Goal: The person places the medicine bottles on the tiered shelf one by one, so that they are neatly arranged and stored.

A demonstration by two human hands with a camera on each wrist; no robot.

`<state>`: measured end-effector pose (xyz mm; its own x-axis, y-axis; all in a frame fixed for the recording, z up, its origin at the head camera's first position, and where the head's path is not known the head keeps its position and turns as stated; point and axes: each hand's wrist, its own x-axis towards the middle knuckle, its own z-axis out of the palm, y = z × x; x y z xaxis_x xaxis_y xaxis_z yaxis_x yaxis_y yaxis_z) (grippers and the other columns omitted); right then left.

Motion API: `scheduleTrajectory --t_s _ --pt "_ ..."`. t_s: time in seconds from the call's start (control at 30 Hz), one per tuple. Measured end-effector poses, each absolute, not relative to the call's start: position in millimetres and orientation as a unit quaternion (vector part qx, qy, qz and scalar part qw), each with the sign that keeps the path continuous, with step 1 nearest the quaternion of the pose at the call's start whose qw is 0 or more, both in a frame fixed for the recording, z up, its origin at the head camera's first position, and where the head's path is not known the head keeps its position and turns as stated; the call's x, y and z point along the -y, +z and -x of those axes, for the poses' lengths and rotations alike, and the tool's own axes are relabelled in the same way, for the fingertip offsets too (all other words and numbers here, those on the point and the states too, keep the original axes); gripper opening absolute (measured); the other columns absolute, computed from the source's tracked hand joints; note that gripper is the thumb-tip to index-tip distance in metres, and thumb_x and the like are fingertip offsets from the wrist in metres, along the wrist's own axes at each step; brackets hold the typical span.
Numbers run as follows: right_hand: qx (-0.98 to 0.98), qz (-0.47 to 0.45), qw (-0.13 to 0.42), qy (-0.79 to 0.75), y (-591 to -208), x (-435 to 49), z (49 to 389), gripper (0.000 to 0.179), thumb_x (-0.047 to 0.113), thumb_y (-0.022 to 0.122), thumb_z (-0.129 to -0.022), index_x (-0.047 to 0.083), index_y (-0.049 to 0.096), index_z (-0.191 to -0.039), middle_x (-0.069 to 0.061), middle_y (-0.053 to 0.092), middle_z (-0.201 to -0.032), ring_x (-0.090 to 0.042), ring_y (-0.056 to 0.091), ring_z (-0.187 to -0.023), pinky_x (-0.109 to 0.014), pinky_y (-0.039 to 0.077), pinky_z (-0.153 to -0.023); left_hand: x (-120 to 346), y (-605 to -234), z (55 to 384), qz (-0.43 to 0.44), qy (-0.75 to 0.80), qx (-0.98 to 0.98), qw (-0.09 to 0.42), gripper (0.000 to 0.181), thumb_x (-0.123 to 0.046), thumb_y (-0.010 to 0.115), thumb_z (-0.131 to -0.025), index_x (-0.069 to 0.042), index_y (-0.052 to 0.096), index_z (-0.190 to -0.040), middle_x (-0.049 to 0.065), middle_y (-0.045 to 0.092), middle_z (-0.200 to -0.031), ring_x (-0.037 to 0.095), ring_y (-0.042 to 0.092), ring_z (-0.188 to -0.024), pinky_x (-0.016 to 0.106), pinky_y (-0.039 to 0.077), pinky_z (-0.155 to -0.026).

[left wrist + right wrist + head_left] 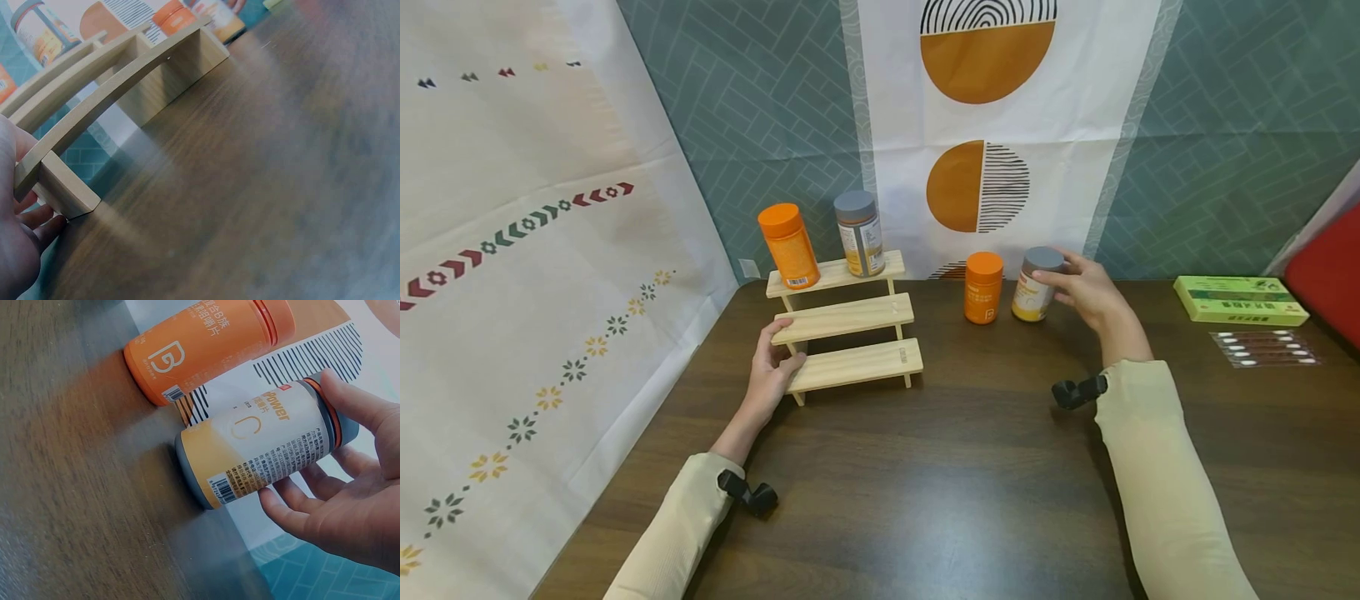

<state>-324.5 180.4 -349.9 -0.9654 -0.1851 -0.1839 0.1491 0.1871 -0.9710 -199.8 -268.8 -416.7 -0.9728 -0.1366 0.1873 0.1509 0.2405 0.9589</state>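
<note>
My left hand (767,372) grips the left end of a three-step light wooden stand (850,367), its thumb by the lowest step and its fingers at the middle one. On the top step are an orange bottle (791,250), tilted in the head view, and a grey-capped bottle (861,235). At the right, my right hand (1093,292) holds another grey-capped bottle (250,447) with a white and yellow label, thumb at the cap and fingers along the far side. Just left of it stands a second orange bottle (982,288) on the table.
A green and yellow box (1240,301) lies at the right back of the brown table (925,483). In front of it is a clear packet of cotton swabs (1265,348). A red object (1330,275) borders the right side, and patterned cloth (775,100) hangs behind.
</note>
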Motion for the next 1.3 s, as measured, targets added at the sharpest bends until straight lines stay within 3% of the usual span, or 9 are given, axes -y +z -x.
scheduleTrajectory --t_s 0.5,1.3 --pt "-0.752 0.01 0.119 -0.648 -340.6 -182.4 321.5 0.085 0.033 0.064 -0.093 0.021 0.01 -0.158 -0.011 0.003 -0.165 -0.031 0.013 -0.152 -0.047 0.02 -0.121 268.4 -416.0 199.4 0.004 -0.617 0.778 0.116 0.058 0.008 0.05 -0.093 -0.013 0.033 -0.144 0.01 0.045 -0.131 0.025 0.049 -0.106 0.025 0.043 -0.081" --pt "-0.729 0.022 0.059 -0.682 -310.7 -173.6 310.2 0.079 0.027 0.068 -0.091 0.021 0.023 -0.156 -0.011 0.02 -0.162 -0.026 0.026 -0.144 -0.047 0.02 -0.121 267.3 -415.1 200.1 0.0 -0.62 0.776 0.115 0.058 0.008 0.05 -0.092 -0.013 0.033 -0.144 0.006 0.041 -0.133 0.024 0.048 -0.106 0.025 0.042 -0.082"
